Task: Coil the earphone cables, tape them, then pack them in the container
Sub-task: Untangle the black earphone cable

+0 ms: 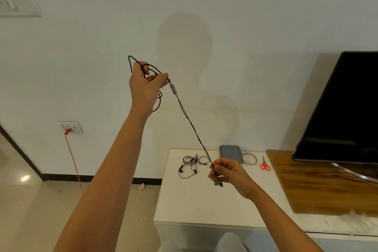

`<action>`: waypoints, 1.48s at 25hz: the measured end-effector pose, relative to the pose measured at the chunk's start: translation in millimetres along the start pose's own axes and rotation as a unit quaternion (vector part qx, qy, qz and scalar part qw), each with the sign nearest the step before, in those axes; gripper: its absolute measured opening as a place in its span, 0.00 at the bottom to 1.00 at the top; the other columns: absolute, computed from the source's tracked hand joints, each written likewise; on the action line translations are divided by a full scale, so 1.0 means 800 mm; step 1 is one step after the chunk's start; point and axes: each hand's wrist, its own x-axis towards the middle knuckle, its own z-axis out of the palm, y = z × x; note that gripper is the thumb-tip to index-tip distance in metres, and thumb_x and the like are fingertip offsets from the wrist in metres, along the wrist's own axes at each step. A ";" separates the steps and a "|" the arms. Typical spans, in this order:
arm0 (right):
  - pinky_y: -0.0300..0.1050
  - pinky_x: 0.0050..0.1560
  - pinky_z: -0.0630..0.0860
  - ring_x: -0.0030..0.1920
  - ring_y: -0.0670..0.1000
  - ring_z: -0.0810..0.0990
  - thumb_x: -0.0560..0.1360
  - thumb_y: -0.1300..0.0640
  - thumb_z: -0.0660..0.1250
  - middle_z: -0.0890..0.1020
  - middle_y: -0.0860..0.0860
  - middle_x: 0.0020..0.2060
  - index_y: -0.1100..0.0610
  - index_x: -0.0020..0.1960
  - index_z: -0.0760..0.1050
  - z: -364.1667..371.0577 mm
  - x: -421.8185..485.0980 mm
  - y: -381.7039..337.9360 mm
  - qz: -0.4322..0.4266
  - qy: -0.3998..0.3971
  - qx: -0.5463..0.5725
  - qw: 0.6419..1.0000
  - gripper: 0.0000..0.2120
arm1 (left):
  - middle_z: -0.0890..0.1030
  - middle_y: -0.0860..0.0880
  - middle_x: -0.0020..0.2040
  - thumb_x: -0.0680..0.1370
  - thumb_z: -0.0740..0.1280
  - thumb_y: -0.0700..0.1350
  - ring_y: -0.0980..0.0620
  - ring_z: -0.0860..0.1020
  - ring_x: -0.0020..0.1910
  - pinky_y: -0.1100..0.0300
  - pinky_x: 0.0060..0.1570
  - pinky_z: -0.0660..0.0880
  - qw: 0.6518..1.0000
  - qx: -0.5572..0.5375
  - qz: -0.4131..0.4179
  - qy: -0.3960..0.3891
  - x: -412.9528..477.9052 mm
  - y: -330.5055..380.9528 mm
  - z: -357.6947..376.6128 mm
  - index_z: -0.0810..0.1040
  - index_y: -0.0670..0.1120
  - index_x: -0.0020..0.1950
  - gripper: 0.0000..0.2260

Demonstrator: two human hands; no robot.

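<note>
Holding thin black earphone cable (pixel 192 125) taut in mid-air above white worktop (pixel 194 200), probably to straighten it for coiling. Gripping gathered loops high in left hand (pixel 146 84), fingers curled round them; pinching earbud end low between fingers of right hand (pixel 229 172). Not yet taped.

Single wide-angle view from a camera worn on the person's head, facing forward and slightly down toward a plain pale wall (pixel 204 6). Both bare forearms enter from the bottom edge, close to the lens. The raised left hand (pixel 146 86) sits near the frame's centre. The right hand (pixel 229 174) is lower and to the right, over a glossy white rectangular table (pixel 194 200). A thin black earphone cable (pixel 190 120) stretches between them. Shiny beige floor tiles (pixel 30 210) fill the lower left.
</note>
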 end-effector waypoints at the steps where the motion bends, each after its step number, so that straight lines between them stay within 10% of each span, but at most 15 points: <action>1: 0.45 0.46 0.79 0.45 0.57 0.81 0.80 0.61 0.59 0.83 0.57 0.40 0.64 0.53 0.76 0.001 0.001 0.001 -0.003 0.004 -0.016 1.000 0.09 | 0.64 0.51 0.41 0.73 0.69 0.29 0.47 0.83 0.39 0.57 0.45 0.80 1.000 -0.003 -0.001 0.003 0.000 0.000 -0.001 0.65 0.46 0.43 0.16; 17: 0.56 0.50 0.80 0.47 0.62 0.82 0.72 0.60 0.67 0.80 0.63 0.42 0.69 0.51 0.78 0.010 -0.007 0.019 0.045 -0.002 0.130 0.991 0.13 | 0.64 0.51 0.42 0.71 0.70 0.30 0.53 0.80 0.33 0.56 0.46 0.81 0.999 -0.024 0.013 0.038 0.015 0.013 -0.010 0.64 0.45 0.43 0.17; 27: 0.37 0.23 0.64 0.22 0.45 0.62 0.78 0.71 0.53 0.77 0.56 0.38 0.62 0.53 0.75 0.012 -0.016 0.015 0.125 -0.032 0.126 0.984 0.14 | 0.64 0.51 0.41 0.72 0.70 0.30 0.51 0.81 0.34 0.58 0.45 0.80 0.999 -0.022 0.004 0.031 0.008 0.004 -0.004 0.64 0.46 0.43 0.17; 30: 0.35 0.20 0.63 0.20 0.43 0.61 0.70 0.62 0.67 0.76 0.56 0.39 0.61 0.42 0.75 0.013 -0.023 0.013 0.120 -0.051 0.174 0.976 0.02 | 0.64 0.51 0.41 0.72 0.70 0.30 0.50 0.81 0.35 0.57 0.45 0.81 0.999 -0.017 -0.003 0.045 0.008 0.000 -0.008 0.64 0.46 0.43 0.17; 33: 0.33 0.17 0.64 0.17 0.41 0.63 0.54 0.43 0.81 0.74 0.53 0.31 0.62 0.35 0.76 0.009 -0.021 0.022 0.118 -0.084 0.289 0.946 0.26 | 0.65 0.52 0.41 0.72 0.70 0.30 0.53 0.81 0.34 0.57 0.46 0.81 0.999 -0.007 -0.010 0.052 0.005 -0.005 -0.010 0.64 0.45 0.43 0.17; 37: 0.30 0.15 0.62 0.14 0.42 0.63 0.58 0.38 0.76 0.73 0.53 0.26 0.64 0.32 0.75 0.008 -0.019 0.024 0.150 -0.080 0.389 0.906 0.28 | 0.65 0.52 0.41 0.72 0.70 0.30 0.54 0.81 0.33 0.56 0.47 0.81 0.998 -0.003 -0.013 0.056 0.003 -0.004 -0.010 0.64 0.45 0.43 0.17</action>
